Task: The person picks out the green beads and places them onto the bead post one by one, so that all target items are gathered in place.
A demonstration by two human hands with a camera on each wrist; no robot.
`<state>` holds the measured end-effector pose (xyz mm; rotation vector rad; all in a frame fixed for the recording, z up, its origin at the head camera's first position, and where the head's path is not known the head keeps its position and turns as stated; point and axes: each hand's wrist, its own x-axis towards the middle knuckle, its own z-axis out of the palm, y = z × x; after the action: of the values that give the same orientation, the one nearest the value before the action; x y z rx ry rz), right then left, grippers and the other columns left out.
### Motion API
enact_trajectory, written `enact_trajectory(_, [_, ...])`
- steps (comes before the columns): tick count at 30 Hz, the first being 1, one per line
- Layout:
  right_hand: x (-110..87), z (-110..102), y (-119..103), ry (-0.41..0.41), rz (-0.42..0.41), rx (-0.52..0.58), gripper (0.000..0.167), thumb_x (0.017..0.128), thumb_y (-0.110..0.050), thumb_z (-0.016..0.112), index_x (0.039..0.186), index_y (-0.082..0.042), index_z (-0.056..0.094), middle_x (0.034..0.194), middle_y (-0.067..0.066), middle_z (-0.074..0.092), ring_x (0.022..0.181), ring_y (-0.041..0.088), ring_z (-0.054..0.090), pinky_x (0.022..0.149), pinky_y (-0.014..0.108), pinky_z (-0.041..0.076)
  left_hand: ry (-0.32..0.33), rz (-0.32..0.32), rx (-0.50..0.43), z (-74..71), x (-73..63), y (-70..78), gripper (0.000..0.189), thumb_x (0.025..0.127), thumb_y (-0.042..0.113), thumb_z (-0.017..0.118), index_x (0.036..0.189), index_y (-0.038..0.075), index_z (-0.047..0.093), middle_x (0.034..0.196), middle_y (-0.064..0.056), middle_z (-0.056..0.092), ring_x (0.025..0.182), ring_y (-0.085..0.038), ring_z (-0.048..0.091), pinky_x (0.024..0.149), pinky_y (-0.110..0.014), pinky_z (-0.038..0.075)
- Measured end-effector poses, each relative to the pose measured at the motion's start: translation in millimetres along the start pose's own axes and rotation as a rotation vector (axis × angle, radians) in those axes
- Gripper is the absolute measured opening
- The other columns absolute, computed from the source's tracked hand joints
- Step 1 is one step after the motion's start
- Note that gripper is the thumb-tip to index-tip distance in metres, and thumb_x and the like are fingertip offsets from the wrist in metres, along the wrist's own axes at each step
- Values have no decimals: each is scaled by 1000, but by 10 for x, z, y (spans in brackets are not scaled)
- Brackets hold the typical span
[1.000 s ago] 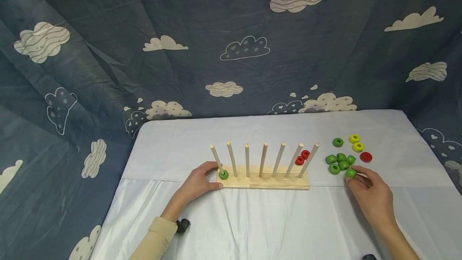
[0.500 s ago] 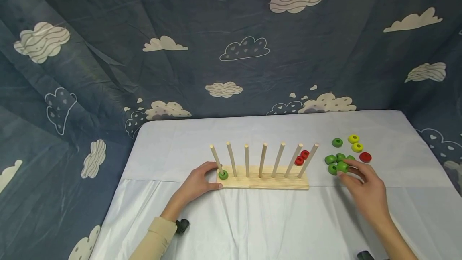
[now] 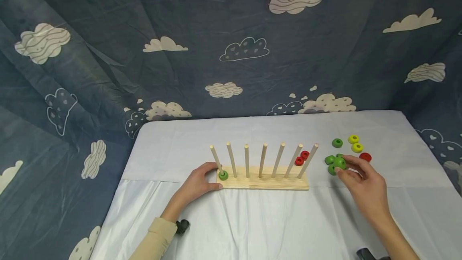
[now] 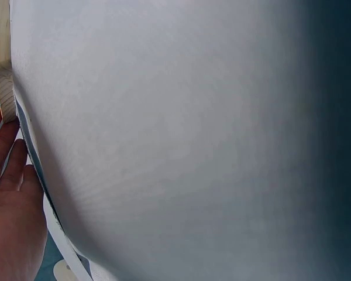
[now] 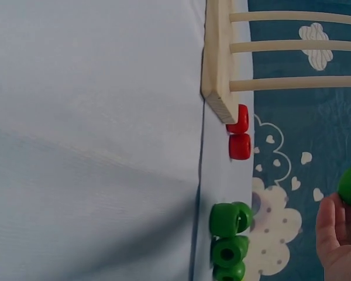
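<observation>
A wooden peg board [image 3: 267, 184] with several upright pegs lies on the white cloth. My left hand [image 3: 196, 180] holds its left end, thumb at the front corner and fingers behind. Around the leftmost peg's foot sits a green bead [image 3: 223, 175]. Right of the board, my right hand [image 3: 369, 189] pinches another green bead [image 3: 340, 163] between thumb and fingers. The right wrist view shows this held green bead [image 5: 348, 187] raised off the cloth. Loose green beads [image 3: 329, 159] lie beneath and beside it, partly hidden in the head view by the hand.
Two red beads [image 3: 299, 161] lie behind the board's right end. Farther back right are two yellow beads [image 3: 353, 139], a single green bead [image 3: 337, 143] and a red piece [image 3: 365, 157]. A dark cloud-patterned curtain [image 3: 202, 67] hangs behind the table.
My right hand, pinching the green bead, has moved up and to the left from the near edge of the green group, now over it. My left hand stays on the board.
</observation>
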<state>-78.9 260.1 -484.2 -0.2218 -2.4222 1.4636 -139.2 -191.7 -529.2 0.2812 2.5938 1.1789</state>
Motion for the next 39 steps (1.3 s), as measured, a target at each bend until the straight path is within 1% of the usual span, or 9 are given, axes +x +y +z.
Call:
enact_trajectory(3, [8, 1, -42, 4, -12, 2, 46, 95, 1, 76, 139, 3, 62, 119, -27, 59, 95, -15, 64, 84, 0, 53, 3, 5, 6, 2, -2, -7, 63, 85, 25, 90, 142, 14, 65, 149, -5, 64, 150, -33, 50, 127, -57, 39])
enact_trajectory(9, [10, 6, -129, 22, -59, -29, 47, 94, 0, 78, 138, 2, 63, 120, -29, 58, 100, -16, 61, 90, -3, 49, -2, 7, -1, 1, 1, -4, 63, 86, 24, 90, 143, 14, 65, 149, -5, 64, 151, -33, 50, 128, -56, 38])
enact_trajectory(13, [21, 10, -210, 38, -77, -14, 48, 93, 1, 78, 138, 3, 63, 119, -28, 59, 102, -14, 61, 93, -3, 48, -3, 5, -2, 0, 2, 6, 63, 86, 24, 90, 143, 14, 64, 149, -5, 64, 151, -33, 50, 128, -56, 38])
enact_trajectory(18, [49, 2, -305, 47, -105, 26, 48, 92, 6, 77, 137, 6, 62, 121, -27, 61, 104, -11, 63, 95, -1, 50, 0, 4, 2, 5, 0, -6, 63, 85, 24, 90, 143, 14, 65, 149, -5, 64, 151, -33, 50, 128, -57, 38])
enact_trajectory(22, [70, -7, -379, 45, -116, 28, 49, 92, 5, 78, 138, 6, 62, 122, -28, 61, 107, -12, 63, 96, -1, 49, 1, 6, 3, 3, 1, -7, 63, 85, 24, 90, 142, 14, 65, 148, -5, 64, 150, -33, 50, 128, -57, 38])
enact_trajectory(25, [84, -9, -439, 42, -126, 35, 48, 92, 4, 78, 138, 6, 62, 123, -26, 62, 108, -11, 63, 97, -1, 49, 0, 9, 1, -2, 3, 0, 63, 86, 23, 90, 142, 14, 65, 148, -5, 64, 150, -33, 50, 128, -56, 38])
enact_trajectory(39, [199, -45, -708, 62, -214, 18, 47, 92, 7, 77, 137, 2, 66, 124, -25, 63, 110, -6, 63, 101, -1, 47, -5, 8, 4, -3, 8, -14, 63, 86, 24, 90, 142, 14, 65, 148, -5, 64, 150, -32, 51, 128, -56, 39])
